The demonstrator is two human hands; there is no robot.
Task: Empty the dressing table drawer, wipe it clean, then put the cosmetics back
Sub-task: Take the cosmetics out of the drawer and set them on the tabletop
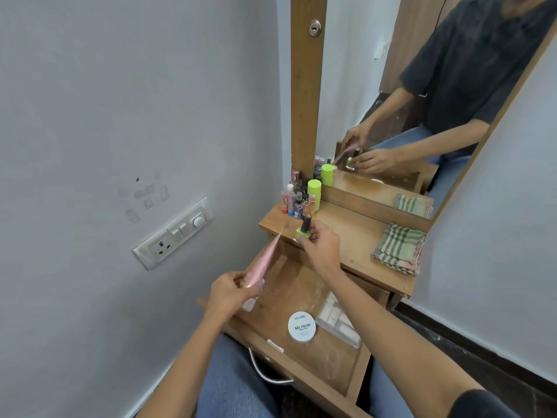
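Note:
The wooden drawer (358, 372) is pulled open below the dressing table top (355, 236). Inside lie a round white nail polish remover tub (301, 326) and a clear packet with white pieces (339, 319). My left hand (230, 292) grips the cap end of a pink tube (262, 260), which points up toward the table's edge. My right hand (321, 245) pinches a green nail polish bottle with a dark cap (304, 230) at the tabletop's front edge. Several small bottles (297, 200) and a green-capped bottle (314, 191) stand at the table's back left corner.
A folded checked cloth (399, 248) lies on the right of the tabletop. The mirror (407, 95) behind reflects the person. A switchboard (173, 233) is on the left wall. The drawer's metal handle (268, 374) sits over my knees.

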